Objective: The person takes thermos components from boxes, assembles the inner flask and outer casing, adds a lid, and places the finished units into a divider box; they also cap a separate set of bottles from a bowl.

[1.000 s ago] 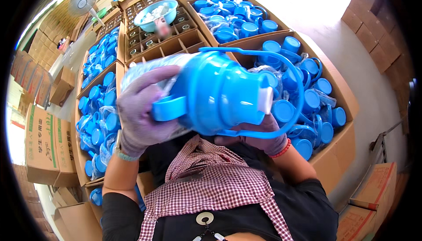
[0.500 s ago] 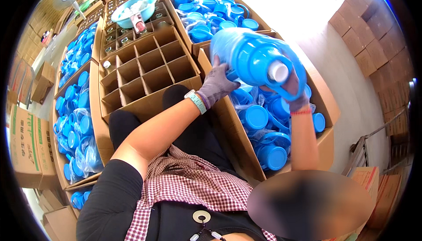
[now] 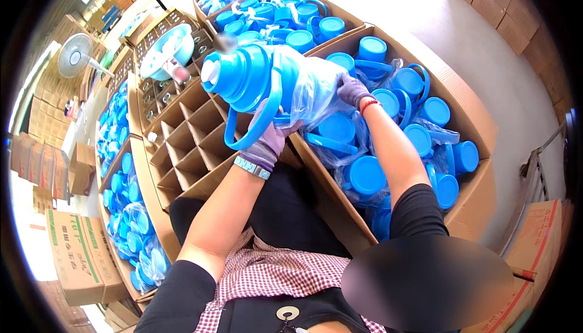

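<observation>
A large blue jug point(image 3: 252, 72) with a white spout and a looped handle point(image 3: 276, 99) lies tilted in the air, its spout end toward the left. Clear plastic bag point(image 3: 319, 84) covers its rear part. My left hand point(image 3: 268, 140), in a grey-purple glove, holds the jug from beneath near the handle; some fingers are hidden behind it. At the bagged end, my gloved right hand point(image 3: 353, 90) has its fingers closed on the plastic. Below the spout end stands a carton with cardboard dividers point(image 3: 203, 117). More blue jugs point(image 3: 367, 175) in bags fill the carton under my right arm.
The right carton's flap point(image 3: 449, 84) sticks outward. A light-blue basin point(image 3: 159, 63) sits on a divided carton at the back left. Another carton of blue jugs point(image 3: 130, 217) runs along the left. A white fan point(image 3: 76, 57) stands farther back, and stacked boxes point(image 3: 504, 11) are far right.
The jug has swung left and turned, so its spout now points left instead of toward me. My right hand has moved from the handle end to the bagged end; my left is now underneath.
</observation>
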`<state>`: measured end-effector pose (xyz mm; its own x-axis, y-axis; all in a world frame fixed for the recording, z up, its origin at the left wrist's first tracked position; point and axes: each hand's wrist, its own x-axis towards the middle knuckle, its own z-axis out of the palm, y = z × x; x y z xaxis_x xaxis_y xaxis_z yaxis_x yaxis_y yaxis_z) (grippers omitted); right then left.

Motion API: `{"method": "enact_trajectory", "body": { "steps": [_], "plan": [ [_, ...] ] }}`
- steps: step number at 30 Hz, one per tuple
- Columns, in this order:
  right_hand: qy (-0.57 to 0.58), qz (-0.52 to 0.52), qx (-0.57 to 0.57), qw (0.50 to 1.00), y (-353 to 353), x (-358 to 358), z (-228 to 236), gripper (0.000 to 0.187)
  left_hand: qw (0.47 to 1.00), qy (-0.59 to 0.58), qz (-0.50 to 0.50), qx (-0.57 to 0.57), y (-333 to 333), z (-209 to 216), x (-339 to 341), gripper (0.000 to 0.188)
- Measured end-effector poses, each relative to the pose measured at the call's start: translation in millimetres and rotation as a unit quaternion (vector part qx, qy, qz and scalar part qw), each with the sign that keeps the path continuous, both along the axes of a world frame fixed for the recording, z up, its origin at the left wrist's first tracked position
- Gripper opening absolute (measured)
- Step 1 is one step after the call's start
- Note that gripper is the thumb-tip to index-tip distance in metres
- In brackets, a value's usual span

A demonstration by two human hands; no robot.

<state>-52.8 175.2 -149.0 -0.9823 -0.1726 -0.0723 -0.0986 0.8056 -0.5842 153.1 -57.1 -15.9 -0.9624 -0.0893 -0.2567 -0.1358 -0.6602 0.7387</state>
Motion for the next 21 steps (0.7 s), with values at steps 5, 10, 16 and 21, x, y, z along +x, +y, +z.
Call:
{"method": "enact_trajectory", "body": {
  "steps": [5,10,16,21],
  "plan": [
    [-0.142,0.344,0.194,0.908,45.3,-37.0,-90.7,0.056,0.998,-0.025,0.004,-0.056,34.7,40.1,-21.1,0.013],
    [-0.161,0.348,0.260,0.886,2.7,-26.5,-66.6,0.052,0.987,-0.075,0.045,-0.138,8.8,10.9,-21.7,0.016],
    [-0.026,0.223,0.215,0.950,10.8,-19.3,-12.4,0.036,0.996,-0.026,0.050,-0.063,-1.4,14.5,-7.6,0.020],
    [0.087,-0.111,-0.003,0.990,37.7,-40.3,44.7,0.043,0.997,-0.051,0.065,-0.001,-6.6,26.8,-13.8,0.015]
  ]
}}
